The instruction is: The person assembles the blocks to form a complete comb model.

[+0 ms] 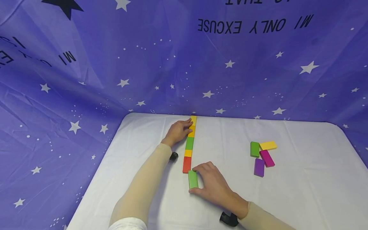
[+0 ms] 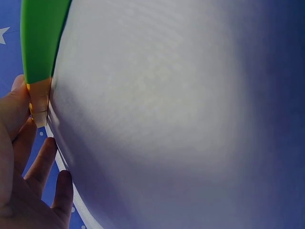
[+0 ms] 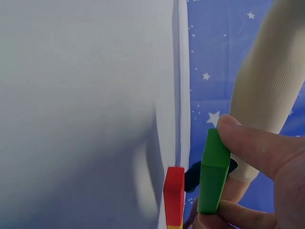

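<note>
On the white surface [image 1: 218, 140]: a straight row of blocks, one held block near its close end, and a loose group of four off to the right.
Row, far to near: yellow block [image 1: 194, 120], orange-yellow block [image 1: 192, 131], dark green block [image 1: 189, 143], short orange-yellow block [image 1: 188, 153], red block [image 1: 187, 164], set end to end.
Left hand [image 1: 177, 131]: at the far end of the row, on its left side; fingers extended and parted, touching the edges of the two farthest blocks, not wrapped round them.
Right hand [image 1: 214, 182]: pinching the light green block [image 1: 193, 179] by its ends, thumb at the near end, fingers at the far end.
Light green block: just beside the near end of the red block, slightly to the right of the row's line; the right wrist view shows a gap between the two.
Group on the right: green block [image 1: 254, 149] with a yellow piece [image 1: 268, 145] slanting off its right side, a magenta block [image 1: 267, 158] tilted below them, and a purple block [image 1: 259, 167] nearest the person.
Sleeves: beige on both forearms, left sleeve [image 1: 146, 182] and right sleeve [image 1: 263, 217], with a white cuff [image 1: 128, 224] further up the left arm.
Under the wrists: a black object [image 1: 173, 156] at the left, another black piece [image 1: 229, 219] at the right.
Backdrop: purple-blue cloth [image 1: 178, 73] with white stars and black lettering, behind the surface and along its sides.
</note>
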